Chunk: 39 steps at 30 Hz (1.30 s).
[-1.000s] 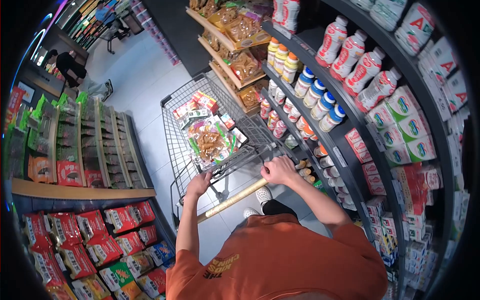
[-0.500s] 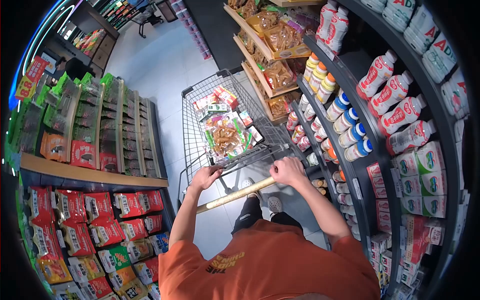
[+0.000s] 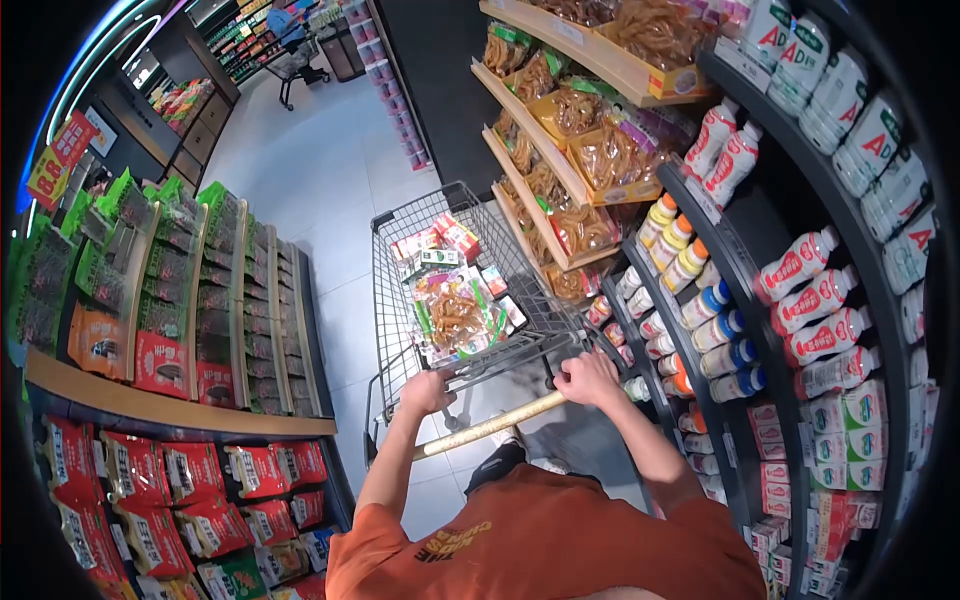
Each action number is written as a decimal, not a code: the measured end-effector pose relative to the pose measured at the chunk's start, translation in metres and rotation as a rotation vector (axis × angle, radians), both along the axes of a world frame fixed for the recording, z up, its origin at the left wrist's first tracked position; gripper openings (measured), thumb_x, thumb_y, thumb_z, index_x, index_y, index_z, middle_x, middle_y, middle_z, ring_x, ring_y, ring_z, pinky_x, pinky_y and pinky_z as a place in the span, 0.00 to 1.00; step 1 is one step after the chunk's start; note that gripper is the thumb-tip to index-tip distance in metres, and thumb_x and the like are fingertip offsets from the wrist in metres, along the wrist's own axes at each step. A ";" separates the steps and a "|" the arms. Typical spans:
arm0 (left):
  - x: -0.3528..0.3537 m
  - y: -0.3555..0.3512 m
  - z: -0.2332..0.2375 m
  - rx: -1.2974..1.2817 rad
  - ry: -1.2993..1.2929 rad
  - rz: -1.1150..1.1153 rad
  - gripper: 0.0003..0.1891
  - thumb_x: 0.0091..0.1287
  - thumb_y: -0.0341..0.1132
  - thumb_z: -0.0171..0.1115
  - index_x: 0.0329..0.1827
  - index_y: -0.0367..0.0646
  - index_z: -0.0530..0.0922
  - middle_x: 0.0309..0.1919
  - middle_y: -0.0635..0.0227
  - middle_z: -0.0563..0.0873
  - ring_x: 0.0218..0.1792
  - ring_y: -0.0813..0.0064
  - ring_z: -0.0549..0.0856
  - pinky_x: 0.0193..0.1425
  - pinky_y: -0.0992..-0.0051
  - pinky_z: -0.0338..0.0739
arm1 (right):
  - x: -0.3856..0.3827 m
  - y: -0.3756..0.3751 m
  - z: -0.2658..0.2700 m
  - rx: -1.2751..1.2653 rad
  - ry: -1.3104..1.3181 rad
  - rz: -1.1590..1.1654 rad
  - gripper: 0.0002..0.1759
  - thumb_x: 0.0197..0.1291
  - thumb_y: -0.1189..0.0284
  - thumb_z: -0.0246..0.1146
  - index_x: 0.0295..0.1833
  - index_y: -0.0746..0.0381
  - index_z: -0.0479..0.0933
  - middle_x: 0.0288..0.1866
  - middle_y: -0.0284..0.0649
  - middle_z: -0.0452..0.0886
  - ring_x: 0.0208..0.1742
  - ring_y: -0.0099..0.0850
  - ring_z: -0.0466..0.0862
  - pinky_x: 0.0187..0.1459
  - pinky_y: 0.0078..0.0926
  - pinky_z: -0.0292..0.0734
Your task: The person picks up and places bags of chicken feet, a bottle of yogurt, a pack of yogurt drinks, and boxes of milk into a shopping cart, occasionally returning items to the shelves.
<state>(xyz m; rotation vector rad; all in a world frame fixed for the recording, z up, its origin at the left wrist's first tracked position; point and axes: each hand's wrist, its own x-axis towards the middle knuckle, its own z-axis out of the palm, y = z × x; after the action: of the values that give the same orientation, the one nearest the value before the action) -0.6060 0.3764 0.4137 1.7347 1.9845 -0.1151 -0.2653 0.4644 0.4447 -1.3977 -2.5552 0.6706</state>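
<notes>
A wire shopping cart [image 3: 385, 300] stands in front of me, its pale yellow handle bar [image 3: 490, 426] crossing just ahead of my body. My left hand [image 3: 428, 392] is closed at the cart's near left side, forward of the bar, its forearm passing over the bar's left end. At the bar's right end, my right hand [image 3: 588, 378] is closed on the cart; the curled fingers are partly hidden. Inside the basket lie a clear bag of brown snacks [image 3: 458, 325], a green-and-white carton [image 3: 438, 259] and red packages [image 3: 458, 236].
Close on the right, curved shelves hold red-labelled bottles [image 3: 815, 295] and blue-capped bottles [image 3: 722, 328]. Wooden racks [image 3: 560, 150] of bagged snacks stand ahead of them. A shelf unit [image 3: 180, 412] with red bags is at left. Down the tiled aisle [image 3: 335, 200], a person in blue [image 3: 287, 25] stands beside another cart.
The cart and I have moved forward along the aisle, and the side shelves have shifted nearer. Both hands stay closed at the cart. A person in blue now shows at the far end.
</notes>
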 end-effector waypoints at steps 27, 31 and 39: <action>-0.084 0.151 0.021 -0.031 0.060 0.011 0.25 0.55 0.45 0.70 0.59 0.58 0.84 0.42 0.63 0.91 0.46 0.57 0.89 0.53 0.60 0.83 | -0.093 0.129 -0.008 0.138 0.119 -0.157 0.18 0.58 0.58 0.61 0.26 0.60 0.83 0.22 0.51 0.82 0.27 0.53 0.83 0.36 0.52 0.78; -0.085 0.164 0.019 -0.041 0.075 0.004 0.25 0.55 0.47 0.70 0.59 0.58 0.84 0.42 0.65 0.91 0.46 0.59 0.89 0.54 0.61 0.83 | -0.093 0.139 -0.010 0.170 0.189 -0.148 0.15 0.56 0.60 0.62 0.25 0.58 0.81 0.19 0.50 0.80 0.24 0.53 0.82 0.31 0.51 0.76; -0.088 0.181 0.012 0.002 0.095 0.014 0.25 0.54 0.45 0.69 0.57 0.56 0.85 0.42 0.59 0.90 0.46 0.55 0.88 0.54 0.60 0.83 | -0.094 0.157 -0.009 0.189 0.177 -0.125 0.16 0.58 0.59 0.60 0.27 0.59 0.83 0.21 0.52 0.82 0.25 0.53 0.84 0.34 0.52 0.79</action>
<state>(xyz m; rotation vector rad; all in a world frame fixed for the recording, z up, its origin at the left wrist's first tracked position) -0.6937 0.5572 0.4253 1.7460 2.0638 -0.1943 -0.3590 0.6215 0.4355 -1.3569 -2.3063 0.4942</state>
